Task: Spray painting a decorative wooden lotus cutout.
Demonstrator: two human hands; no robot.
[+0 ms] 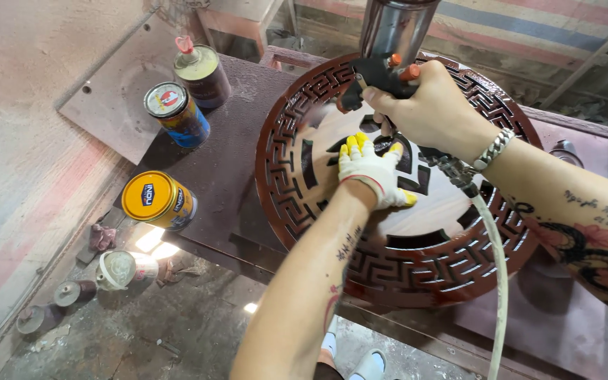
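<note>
Paint-stained workshop: a dark reddish-brown workbench (233, 176) sits over a dusty concrete floor, with striped sheeting behind. At its centre lies a round carved wooden panel (395, 260), freshly lacquered deep red, with a fretwork border and a cut-out centre. The person's left hand (371, 172), in a white glove with yellow fingertips, presses flat on the panel's middle, fingers spread, apparently to steady it. Just above that hand, almost touching it, the bare right hand (427, 105) is clenched around the grip of a spray gun (378, 74), whose shiny metal cup (395, 24) stands upright over the panel's far edge; the nozzle points down toward the carving. A white air hose (497, 267) trails from the gun under the right wrist, which wears a silver chain bracelet (494, 149), and crosses the panel's near-right rim, where it could drag on wet lacquer. Left of the gloved hand, well apart on the bench, stand three tins: one with a yellow lid (157, 199), a blue can (176, 114), and a dark can (202, 74) with a pink-capped top. Farther left and lower, small dusty pots (117, 269) sit on the floor.
</note>
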